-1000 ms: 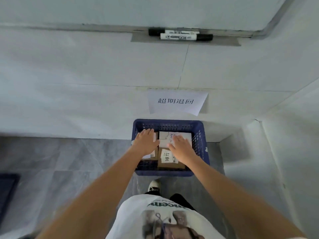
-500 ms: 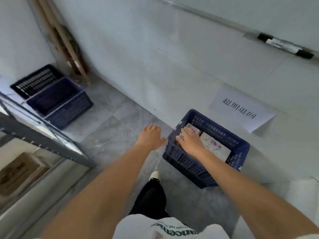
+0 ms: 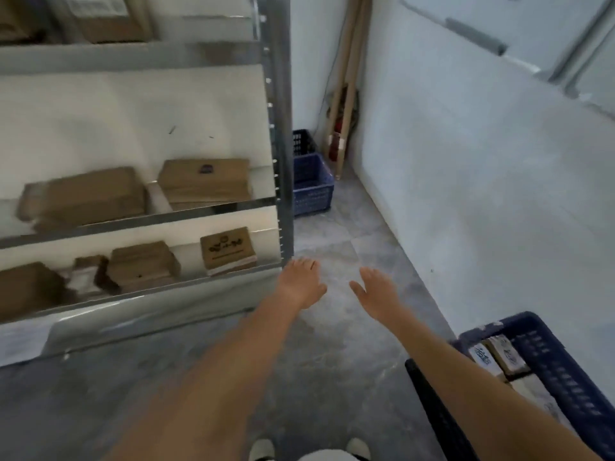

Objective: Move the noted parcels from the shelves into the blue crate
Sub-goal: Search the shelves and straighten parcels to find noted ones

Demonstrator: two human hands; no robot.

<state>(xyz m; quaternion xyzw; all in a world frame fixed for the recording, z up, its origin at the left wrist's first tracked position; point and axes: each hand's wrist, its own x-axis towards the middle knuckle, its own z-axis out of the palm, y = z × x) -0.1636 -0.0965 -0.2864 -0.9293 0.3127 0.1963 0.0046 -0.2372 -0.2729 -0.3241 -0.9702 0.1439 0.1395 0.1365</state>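
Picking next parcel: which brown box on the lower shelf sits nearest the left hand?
The marked box at the lower shelf's right end, beside the post; the left hand is just right of it.

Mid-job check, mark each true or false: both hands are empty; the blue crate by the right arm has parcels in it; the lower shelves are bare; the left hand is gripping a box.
1. Both hands, left hand and right hand, hold nothing: true.
2. The blue plastic crate holds parcels: true.
3. The lower shelves are bare: false, brown cardboard boxes sit there.
4. The left hand grips a box: false, its fingers are spread in the air.
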